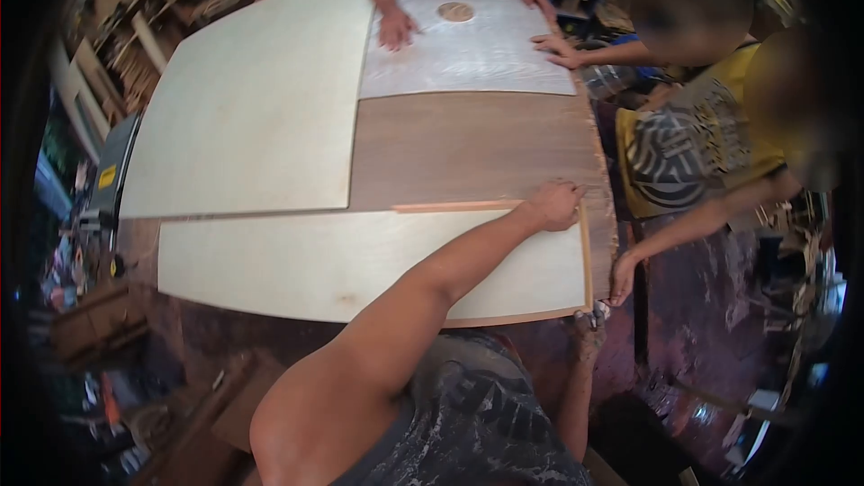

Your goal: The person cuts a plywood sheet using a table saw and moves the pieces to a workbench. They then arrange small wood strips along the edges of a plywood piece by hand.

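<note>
My left arm reaches across a pale plywood panel (270, 256) on the large table. At the panel's upper right corner my left hand (556, 203) is closed, its fingers pressed on the end of a thin wooden strip (450, 208). Another narrow strip (587, 256) runs along the panel's right edge. By the lower right corner, my right hand (589, 331) has its smudged fingers curled around something small and whitish that I cannot make out. Close to it is the hand (623, 277) of a co-worker in a yellow and grey shirt.
A larger pale panel (261, 108) lies at the left over a brown board (468, 144). Across the table, another person's hand rests on a shiny whitish sheet (477, 58) with a round tan disc (456, 12). Shelves and wood pieces surround the table.
</note>
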Demonstrator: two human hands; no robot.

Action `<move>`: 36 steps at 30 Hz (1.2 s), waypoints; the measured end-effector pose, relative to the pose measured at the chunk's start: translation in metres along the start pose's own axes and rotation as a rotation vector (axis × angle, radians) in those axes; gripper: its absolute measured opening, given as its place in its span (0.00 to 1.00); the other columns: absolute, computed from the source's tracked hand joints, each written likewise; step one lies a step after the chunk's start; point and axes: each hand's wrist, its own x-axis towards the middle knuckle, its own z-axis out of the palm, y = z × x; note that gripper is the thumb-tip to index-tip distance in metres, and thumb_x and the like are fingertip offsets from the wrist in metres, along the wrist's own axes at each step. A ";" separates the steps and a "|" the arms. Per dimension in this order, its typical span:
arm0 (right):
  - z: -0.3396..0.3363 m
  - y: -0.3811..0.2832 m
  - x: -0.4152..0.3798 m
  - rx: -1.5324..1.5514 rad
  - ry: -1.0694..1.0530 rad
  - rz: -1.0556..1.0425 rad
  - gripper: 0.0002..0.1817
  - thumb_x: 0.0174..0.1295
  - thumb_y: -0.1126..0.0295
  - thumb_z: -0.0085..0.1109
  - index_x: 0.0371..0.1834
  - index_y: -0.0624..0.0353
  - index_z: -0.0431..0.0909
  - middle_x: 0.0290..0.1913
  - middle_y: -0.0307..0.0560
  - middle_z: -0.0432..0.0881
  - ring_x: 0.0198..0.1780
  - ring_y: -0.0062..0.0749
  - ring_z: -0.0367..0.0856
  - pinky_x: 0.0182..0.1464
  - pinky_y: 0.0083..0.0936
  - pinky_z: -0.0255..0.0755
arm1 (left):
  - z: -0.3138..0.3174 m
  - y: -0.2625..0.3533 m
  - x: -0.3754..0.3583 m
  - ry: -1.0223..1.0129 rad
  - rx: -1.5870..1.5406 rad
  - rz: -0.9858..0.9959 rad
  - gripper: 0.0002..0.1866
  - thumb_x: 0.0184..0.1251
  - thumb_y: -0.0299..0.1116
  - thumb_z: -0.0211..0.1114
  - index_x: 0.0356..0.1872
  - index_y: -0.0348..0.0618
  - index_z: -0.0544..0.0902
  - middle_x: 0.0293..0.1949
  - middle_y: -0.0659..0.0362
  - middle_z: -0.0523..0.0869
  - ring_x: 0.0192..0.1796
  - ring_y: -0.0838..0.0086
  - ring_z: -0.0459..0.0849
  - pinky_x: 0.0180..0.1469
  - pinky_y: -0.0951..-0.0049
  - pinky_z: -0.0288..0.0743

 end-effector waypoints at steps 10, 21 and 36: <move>0.018 -0.032 -0.012 0.012 -0.024 0.083 0.38 0.66 0.70 0.68 0.77 0.65 0.61 0.63 0.56 0.78 0.61 0.47 0.80 0.50 0.43 0.85 | -0.031 -0.048 -0.153 0.276 0.038 -0.274 0.32 0.62 0.32 0.67 0.69 0.36 0.74 0.60 0.44 0.80 0.64 0.49 0.76 0.68 0.51 0.70; 0.009 -0.024 -0.008 0.056 0.009 0.086 0.36 0.65 0.73 0.69 0.76 0.58 0.64 0.50 0.50 0.84 0.41 0.41 0.86 0.42 0.41 0.85 | -0.017 -0.068 -0.174 0.466 0.162 -0.263 0.25 0.63 0.32 0.66 0.62 0.41 0.80 0.54 0.52 0.82 0.60 0.57 0.77 0.63 0.55 0.70; -0.011 0.053 -0.019 -0.164 -0.152 -0.099 0.36 0.69 0.69 0.66 0.78 0.52 0.59 0.62 0.53 0.80 0.57 0.52 0.84 0.53 0.49 0.83 | -0.064 -0.103 -0.248 0.385 0.111 -0.255 0.34 0.63 0.38 0.70 0.70 0.37 0.73 0.58 0.46 0.80 0.64 0.52 0.75 0.69 0.53 0.67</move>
